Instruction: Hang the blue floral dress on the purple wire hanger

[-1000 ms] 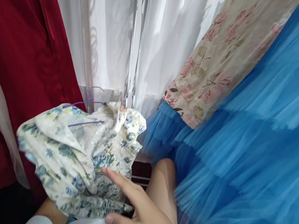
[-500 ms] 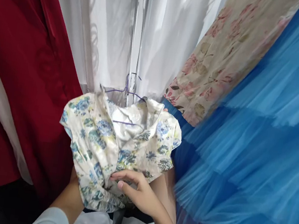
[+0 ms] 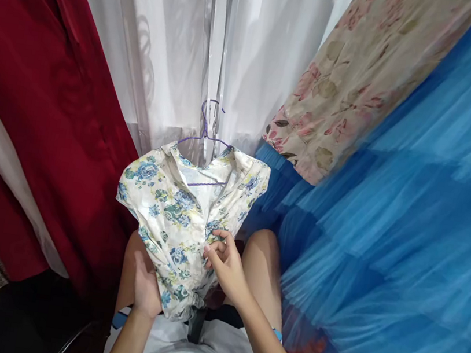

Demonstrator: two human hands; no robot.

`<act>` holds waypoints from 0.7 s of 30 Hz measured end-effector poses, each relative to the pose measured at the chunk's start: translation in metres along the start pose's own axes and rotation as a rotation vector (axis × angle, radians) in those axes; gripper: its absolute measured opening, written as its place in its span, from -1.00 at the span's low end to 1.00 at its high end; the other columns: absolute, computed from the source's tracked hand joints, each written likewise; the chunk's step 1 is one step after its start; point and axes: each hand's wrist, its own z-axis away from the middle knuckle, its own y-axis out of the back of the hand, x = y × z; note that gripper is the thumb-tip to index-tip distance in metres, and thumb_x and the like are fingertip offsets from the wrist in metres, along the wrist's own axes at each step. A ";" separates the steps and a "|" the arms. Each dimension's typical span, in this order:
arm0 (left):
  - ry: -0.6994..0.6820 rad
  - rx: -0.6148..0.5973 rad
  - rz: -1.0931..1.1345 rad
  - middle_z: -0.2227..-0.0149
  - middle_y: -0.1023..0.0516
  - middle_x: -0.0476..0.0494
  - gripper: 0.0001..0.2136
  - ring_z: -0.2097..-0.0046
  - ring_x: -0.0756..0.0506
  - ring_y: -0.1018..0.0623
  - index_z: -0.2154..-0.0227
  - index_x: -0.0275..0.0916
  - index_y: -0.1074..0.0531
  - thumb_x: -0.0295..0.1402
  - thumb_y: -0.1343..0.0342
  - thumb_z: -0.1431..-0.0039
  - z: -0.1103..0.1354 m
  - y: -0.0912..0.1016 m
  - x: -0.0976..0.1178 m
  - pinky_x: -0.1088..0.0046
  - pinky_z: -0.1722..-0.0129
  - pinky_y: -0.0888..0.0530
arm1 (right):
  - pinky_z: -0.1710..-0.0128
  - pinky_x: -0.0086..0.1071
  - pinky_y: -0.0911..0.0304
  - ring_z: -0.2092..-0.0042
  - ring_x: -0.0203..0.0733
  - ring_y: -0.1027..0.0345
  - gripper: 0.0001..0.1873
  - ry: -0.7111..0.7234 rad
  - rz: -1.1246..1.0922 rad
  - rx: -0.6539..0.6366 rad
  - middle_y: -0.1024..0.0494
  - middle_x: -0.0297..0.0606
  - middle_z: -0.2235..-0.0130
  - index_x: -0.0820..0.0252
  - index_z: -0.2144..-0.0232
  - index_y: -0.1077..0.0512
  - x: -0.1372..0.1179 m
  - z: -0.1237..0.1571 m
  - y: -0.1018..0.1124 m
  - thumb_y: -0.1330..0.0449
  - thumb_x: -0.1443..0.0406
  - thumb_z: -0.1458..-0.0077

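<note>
The right hand (image 3: 226, 264) sets thumb and curled fingertips at the front opening of the cap-sleeved floral blouse (image 3: 181, 233); whether cloth is clenched between them cannot be told. The left hand (image 3: 148, 288) lies against the blouse's lower left edge; its fingers are partly hidden, so its grip cannot be told either. The blouse lies face up over the thighs, on a purple wire hanger (image 3: 205, 133).

Caution: an uneven pull on one front edge could slide a shoulder off the hanger, since the neckline is spread wide. The hook, above the collar, could snag the white drape (image 3: 269, 58) behind. Blue tulle (image 3: 404, 253), right of the blouse, could catch if the blouse swings sideways.
</note>
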 end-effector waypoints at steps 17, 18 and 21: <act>0.212 -0.039 0.027 -0.01 -0.58 -0.16 -0.55 -0.15 -0.26 -0.49 0.05 -0.18 -0.50 -0.48 -0.31 0.09 0.016 -0.025 -0.022 0.23 -0.13 -0.45 | 0.52 -0.41 0.12 0.52 -0.33 0.04 -0.72 0.084 0.020 0.157 -0.12 -0.46 0.57 0.15 0.46 -0.28 -0.048 0.012 0.009 -0.13 0.14 -0.23; 0.188 0.036 0.032 0.03 -0.59 -0.17 -0.59 -0.12 -0.26 -0.50 0.09 -0.19 -0.50 -0.46 -0.30 0.08 0.009 -0.020 -0.025 0.23 -0.10 -0.46 | 0.52 -0.41 0.12 0.52 -0.33 0.04 -0.73 0.091 0.007 0.195 -0.12 -0.46 0.57 0.15 0.49 -0.28 -0.047 0.012 0.009 -0.12 0.17 -0.21; 0.004 0.340 -0.033 0.15 -0.57 -0.16 -0.73 -0.06 -0.24 -0.53 0.22 -0.21 -0.46 -0.38 -0.26 0.04 -0.012 0.004 -0.029 0.25 -0.05 -0.46 | 0.52 -0.41 0.14 0.52 -0.32 0.07 -0.76 0.084 -0.005 0.254 -0.11 -0.45 0.58 0.16 0.55 -0.26 -0.041 0.012 0.007 -0.11 0.25 -0.14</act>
